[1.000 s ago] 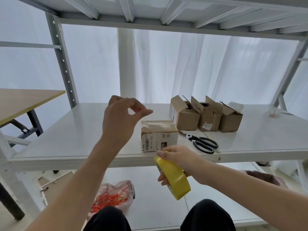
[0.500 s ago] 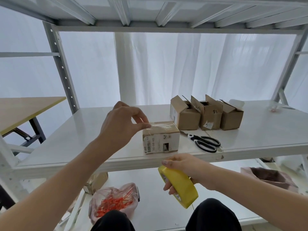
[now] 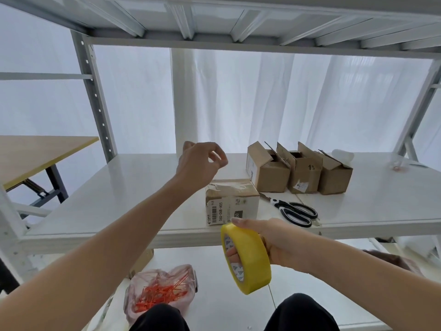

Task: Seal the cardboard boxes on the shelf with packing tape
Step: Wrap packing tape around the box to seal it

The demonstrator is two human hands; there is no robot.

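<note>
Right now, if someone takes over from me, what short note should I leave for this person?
Left hand: hovers above the front box, fingertips pinched, no tape visible in them.
Right hand: grips the tape roll near the shelf edge.
Done: front box closed, top looks taped.
To do: three open boxes behind it.
Scissors lie right of the front box.
</note>
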